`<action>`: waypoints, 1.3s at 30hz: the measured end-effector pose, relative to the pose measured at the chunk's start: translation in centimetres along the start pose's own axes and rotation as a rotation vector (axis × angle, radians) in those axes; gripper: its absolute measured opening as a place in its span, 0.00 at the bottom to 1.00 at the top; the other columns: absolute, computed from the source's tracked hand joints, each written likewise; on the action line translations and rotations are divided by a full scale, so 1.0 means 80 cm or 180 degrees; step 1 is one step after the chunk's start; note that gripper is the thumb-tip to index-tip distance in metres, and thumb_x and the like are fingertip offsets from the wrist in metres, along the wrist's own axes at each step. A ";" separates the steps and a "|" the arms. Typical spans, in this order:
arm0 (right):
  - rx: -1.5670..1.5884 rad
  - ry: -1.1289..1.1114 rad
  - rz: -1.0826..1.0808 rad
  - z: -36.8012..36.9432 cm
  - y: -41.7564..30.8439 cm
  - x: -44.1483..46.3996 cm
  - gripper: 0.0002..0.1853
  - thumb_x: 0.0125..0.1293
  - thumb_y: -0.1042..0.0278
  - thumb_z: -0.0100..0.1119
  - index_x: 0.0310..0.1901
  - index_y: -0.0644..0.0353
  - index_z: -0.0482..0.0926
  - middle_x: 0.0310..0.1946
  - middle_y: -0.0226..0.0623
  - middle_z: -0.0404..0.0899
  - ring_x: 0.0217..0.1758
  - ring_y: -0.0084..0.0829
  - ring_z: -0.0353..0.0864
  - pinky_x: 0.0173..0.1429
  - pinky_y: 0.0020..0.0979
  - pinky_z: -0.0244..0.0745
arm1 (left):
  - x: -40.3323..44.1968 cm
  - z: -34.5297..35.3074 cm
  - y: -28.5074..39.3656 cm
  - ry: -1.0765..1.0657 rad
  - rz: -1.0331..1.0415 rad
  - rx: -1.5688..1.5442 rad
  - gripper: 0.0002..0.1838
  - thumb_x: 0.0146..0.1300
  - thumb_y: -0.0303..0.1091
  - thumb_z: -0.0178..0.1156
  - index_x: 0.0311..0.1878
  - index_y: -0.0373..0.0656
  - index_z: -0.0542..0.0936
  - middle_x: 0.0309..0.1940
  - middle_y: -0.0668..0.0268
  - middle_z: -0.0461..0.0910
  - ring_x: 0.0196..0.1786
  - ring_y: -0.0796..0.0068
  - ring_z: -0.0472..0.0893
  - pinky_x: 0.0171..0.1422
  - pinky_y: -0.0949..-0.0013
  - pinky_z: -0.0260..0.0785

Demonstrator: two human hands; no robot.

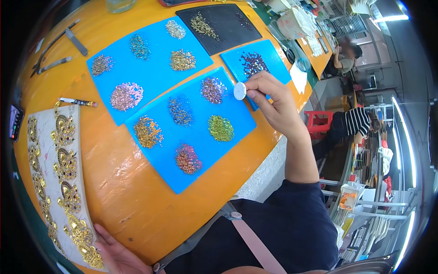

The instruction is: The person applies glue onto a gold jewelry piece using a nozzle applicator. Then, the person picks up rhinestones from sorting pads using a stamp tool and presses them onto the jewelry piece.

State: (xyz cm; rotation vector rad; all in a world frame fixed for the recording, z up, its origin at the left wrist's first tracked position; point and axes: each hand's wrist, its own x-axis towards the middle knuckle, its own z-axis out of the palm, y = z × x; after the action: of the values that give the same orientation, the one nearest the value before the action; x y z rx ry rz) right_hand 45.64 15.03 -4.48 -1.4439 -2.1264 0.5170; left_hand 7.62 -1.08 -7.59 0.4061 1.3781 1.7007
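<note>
My right hand [269,98] pinches a small round white disc [240,91] at the right edge of the nearer blue ribbed sheet [155,171]. On that sheet lie piles of small stones: orange [148,131], blue-grey [181,111], pink-purple [213,89], green [221,128] and reddish [188,159]. My left hand [116,253] is at the lower left, its fingers apart against the edge of a pale board [50,160]. Rows of gold ornaments with stones [68,162] run along this board.
Behind are another blue sheet [155,77] with piles, a small blue sheet [278,64] with dark stones and a black sheet [228,41]. Tweezers [57,65], a pen [78,102] and a phone [16,122] lie left. Two people and a red stool [318,122] are at right.
</note>
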 end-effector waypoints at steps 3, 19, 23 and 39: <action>0.0047 -0.0016 0.0317 0.004 -0.007 -0.005 0.05 0.71 0.75 0.61 0.46 0.63 0.82 0.40 0.39 0.79 0.44 0.36 0.82 0.49 0.32 0.76 | 0.002 -0.002 -0.001 -0.0077 0.0087 -0.0024 0.24 0.78 0.30 0.51 0.73 0.32 0.67 0.75 0.55 0.67 0.76 0.64 0.65 0.83 0.59 0.55; 0.0056 -0.0025 0.0179 0.014 0.006 -0.008 0.04 0.71 0.74 0.61 0.45 0.63 0.82 0.39 0.40 0.80 0.44 0.39 0.83 0.49 0.34 0.77 | 0.005 -0.002 -0.001 -0.0123 0.0212 -0.0135 0.24 0.76 0.27 0.54 0.73 0.34 0.68 0.74 0.56 0.70 0.75 0.64 0.69 0.80 0.60 0.60; 0.0016 -0.0022 0.0144 0.014 0.007 -0.008 0.04 0.71 0.74 0.62 0.44 0.63 0.82 0.39 0.40 0.80 0.44 0.39 0.83 0.49 0.34 0.77 | 0.004 0.005 0.002 -0.0196 0.0255 -0.0075 0.24 0.76 0.28 0.54 0.72 0.34 0.69 0.74 0.57 0.70 0.74 0.64 0.69 0.80 0.60 0.60; 0.1155 -0.0224 -0.0678 0.031 -0.101 -0.006 0.05 0.71 0.78 0.61 0.46 0.65 0.81 0.38 0.35 0.79 0.41 0.28 0.78 0.46 0.28 0.72 | -0.023 -0.060 -0.011 -0.0024 0.0040 -0.0543 0.26 0.80 0.29 0.48 0.76 0.29 0.59 0.72 0.52 0.69 0.74 0.64 0.69 0.86 0.54 0.55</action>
State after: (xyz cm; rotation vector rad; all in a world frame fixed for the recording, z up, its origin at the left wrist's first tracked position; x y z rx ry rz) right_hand 38.33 11.62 -1.89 -1.0006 -2.0745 0.8299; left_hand 5.58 -5.50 -9.49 0.3247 1.2161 1.8091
